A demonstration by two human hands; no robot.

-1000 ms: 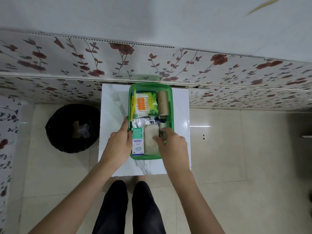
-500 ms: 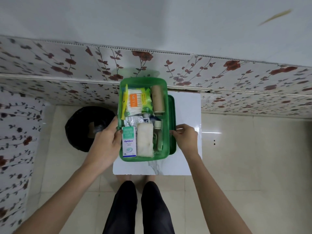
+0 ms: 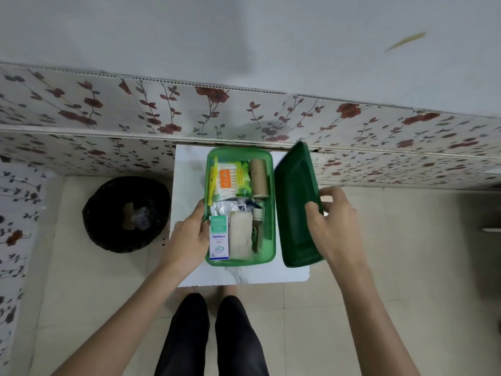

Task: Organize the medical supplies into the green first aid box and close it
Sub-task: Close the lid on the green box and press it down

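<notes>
The green first aid box (image 3: 269,240) stands open on a small white table (image 3: 189,169). Inside lie a cotton bud pack (image 3: 226,180), a tan bandage roll (image 3: 259,176), a white-and-green Optibex carton (image 3: 219,237), a gauze pad (image 3: 240,234) and small bottles. My left hand (image 3: 189,234) grips the box's left wall near the carton. My right hand (image 3: 334,223) holds the dark green lid (image 3: 294,202) by its right edge, tilted up just to the right of the box.
A black bin (image 3: 126,213) with some rubbish stands on the tiled floor left of the table. A flower-patterned wall panel (image 3: 244,115) runs right behind the table. My legs in dark trousers (image 3: 211,335) are below the table's near edge.
My right hand left the box's contents, took the lid from under the box's right side and raised it clear to the right. My left hand stayed on the left wall.
</notes>
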